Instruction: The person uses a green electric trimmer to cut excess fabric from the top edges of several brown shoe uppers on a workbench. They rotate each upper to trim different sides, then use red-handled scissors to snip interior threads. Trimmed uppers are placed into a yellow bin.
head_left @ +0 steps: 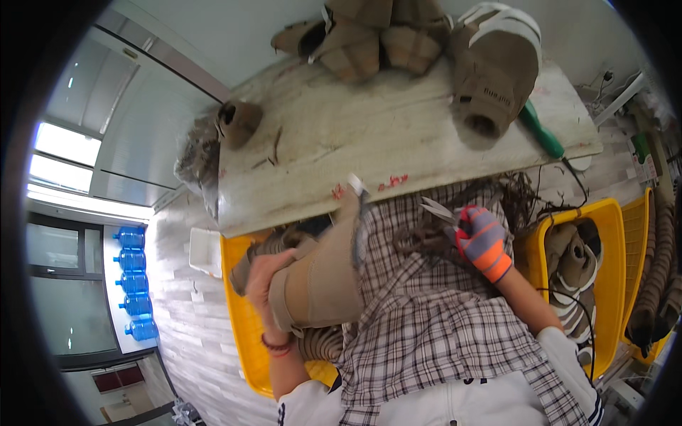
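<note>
My left hand (261, 278) grips a tan boot (323, 273) that lies across my lap over a plaid apron (433, 319). The boot's top end reaches up to the table edge. My right hand (483, 241), in a striped grey, orange and blue glove, holds small metal scissors (439, 211) with the blades pointing left toward the boot. The two hands are about a boot's width apart.
A worn wooden table (341, 142) carries several tan boots (494, 71) at its far edge, one small boot (238, 122) at the left and a green-handled tool (540, 131). Yellow crates (611, 234) with more boots stand at both sides. Blue water bottles (135, 284) line the left wall.
</note>
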Motion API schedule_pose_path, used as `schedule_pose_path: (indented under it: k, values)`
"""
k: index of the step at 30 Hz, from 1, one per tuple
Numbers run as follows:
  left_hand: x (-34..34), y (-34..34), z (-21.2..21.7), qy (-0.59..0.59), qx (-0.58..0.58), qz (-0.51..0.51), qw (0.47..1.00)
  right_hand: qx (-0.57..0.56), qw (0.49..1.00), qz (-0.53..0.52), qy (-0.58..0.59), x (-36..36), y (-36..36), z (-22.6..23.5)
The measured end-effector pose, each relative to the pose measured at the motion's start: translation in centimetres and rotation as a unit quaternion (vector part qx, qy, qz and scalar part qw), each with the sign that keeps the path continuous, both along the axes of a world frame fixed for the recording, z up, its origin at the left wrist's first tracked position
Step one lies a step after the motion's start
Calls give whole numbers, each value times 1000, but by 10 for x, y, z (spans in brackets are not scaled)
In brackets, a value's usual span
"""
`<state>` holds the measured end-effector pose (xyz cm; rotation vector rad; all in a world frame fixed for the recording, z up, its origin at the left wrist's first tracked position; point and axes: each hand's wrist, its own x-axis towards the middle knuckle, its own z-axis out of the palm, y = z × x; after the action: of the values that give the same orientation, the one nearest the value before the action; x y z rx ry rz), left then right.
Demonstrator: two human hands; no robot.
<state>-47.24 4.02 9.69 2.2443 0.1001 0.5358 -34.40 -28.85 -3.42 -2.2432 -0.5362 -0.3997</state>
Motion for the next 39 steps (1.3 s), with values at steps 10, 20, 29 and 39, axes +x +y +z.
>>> schedule_pose_path:
  k: [10,20,29,39]
  values:
    - [260,-46,-19,-136,315,-220,913,-14,986,-162,47,17,-29,-79]
    - [307,210,-63,31,353,424,834,-7,988,-151,28,20,-14,-50]
    - [159,219,15,-142,-396,115,900,157,963,-84,202,13,-26,-59]
    - [-36,59,-91,17,-752,28,659,-150,976,142,-64,18,36,135]
